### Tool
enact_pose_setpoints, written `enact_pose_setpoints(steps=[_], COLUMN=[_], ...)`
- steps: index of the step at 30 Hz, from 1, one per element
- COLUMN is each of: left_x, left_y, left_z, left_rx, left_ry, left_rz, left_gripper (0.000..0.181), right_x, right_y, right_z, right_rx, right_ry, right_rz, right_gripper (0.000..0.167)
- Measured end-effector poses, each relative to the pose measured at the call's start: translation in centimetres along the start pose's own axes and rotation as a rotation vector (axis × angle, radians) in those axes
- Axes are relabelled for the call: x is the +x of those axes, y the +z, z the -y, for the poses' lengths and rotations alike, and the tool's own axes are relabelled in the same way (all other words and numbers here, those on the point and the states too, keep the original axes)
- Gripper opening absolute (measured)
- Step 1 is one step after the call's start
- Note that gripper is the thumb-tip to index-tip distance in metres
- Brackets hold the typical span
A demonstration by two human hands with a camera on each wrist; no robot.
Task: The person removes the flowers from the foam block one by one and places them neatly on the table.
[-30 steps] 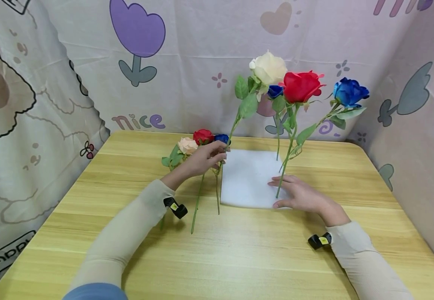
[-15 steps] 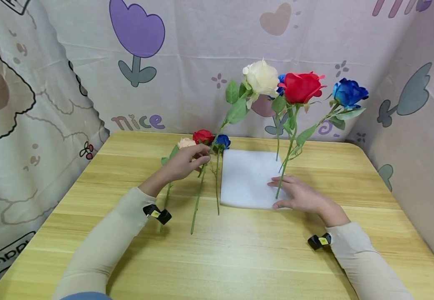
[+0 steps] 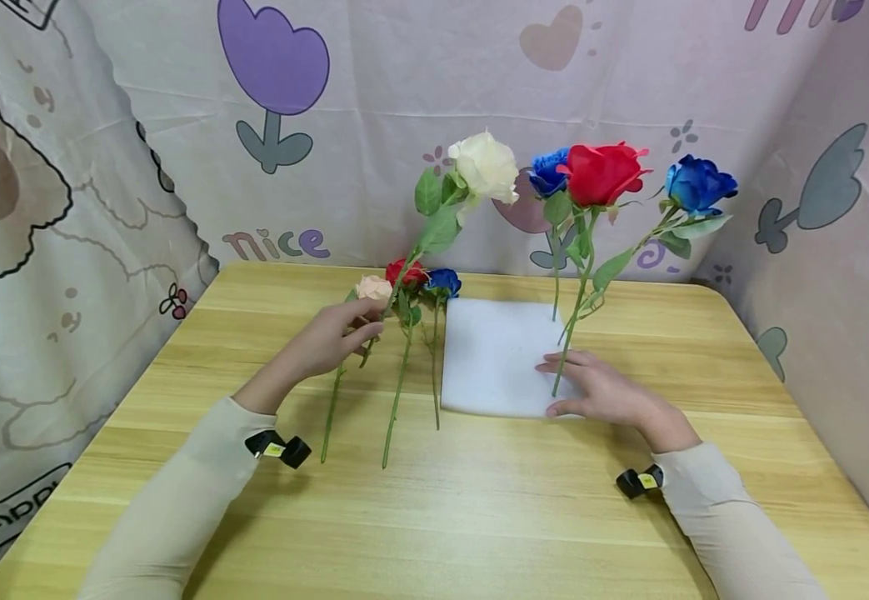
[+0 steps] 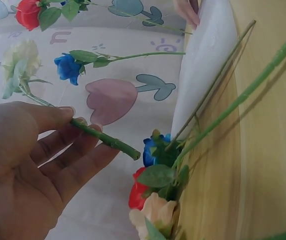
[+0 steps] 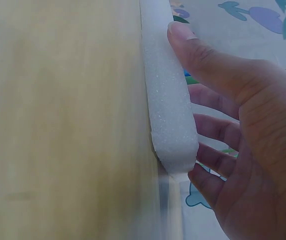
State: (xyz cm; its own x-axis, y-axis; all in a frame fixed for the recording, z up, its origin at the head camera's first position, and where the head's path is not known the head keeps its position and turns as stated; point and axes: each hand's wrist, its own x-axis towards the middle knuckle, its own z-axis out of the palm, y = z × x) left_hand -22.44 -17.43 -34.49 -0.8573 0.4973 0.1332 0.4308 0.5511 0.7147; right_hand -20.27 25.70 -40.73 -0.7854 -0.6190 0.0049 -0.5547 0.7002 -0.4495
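The left hand (image 3: 337, 337) pinches the green stem of a white rose (image 3: 485, 167) between thumb and fingertips; in the left wrist view the stem's cut end (image 4: 128, 150) pokes out past the fingers. It hovers over the left side, near a pink rose (image 3: 374, 288) lying on the table. The right hand (image 3: 606, 390) rests on the right edge of a white foam block (image 3: 501, 358), thumb and fingers spread and straight in the right wrist view. Standing upright at the foam's right side are a red rose (image 3: 605, 175) and two blue roses (image 3: 702, 185).
Beside the pink rose lie a red rose (image 3: 407, 272) and a blue rose (image 3: 444, 282), stems toward the front of the wooden table (image 3: 434, 517). A printed cloth (image 3: 404, 75) hangs behind the table.
The left hand has moved left and slightly down, carrying the white rose away from the foam and over the lying flowers. The right hand has stayed in place.
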Motion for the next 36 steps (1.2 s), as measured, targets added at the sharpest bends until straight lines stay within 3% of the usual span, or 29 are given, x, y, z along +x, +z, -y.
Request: enact_pose_setpoints(steps=[10,36], left_x=[-2.8,-8.6], left_y=[-1.0,-2.3], left_z=[0.6,4.4], left_rx=[-0.028,-0.13], left_ry=[-0.08,-0.205], left_rz=[-0.024,-0.073], left_gripper=[0.029,0.038], right_x=[0.0,0.0], right_y=[-0.1,0.0], right_z=[0.0,-0.2], right_rx=[0.0,-0.001], right_ry=[0.006,-0.006], right_rz=[0.006,-0.004], right_gripper=[0.074,0.073])
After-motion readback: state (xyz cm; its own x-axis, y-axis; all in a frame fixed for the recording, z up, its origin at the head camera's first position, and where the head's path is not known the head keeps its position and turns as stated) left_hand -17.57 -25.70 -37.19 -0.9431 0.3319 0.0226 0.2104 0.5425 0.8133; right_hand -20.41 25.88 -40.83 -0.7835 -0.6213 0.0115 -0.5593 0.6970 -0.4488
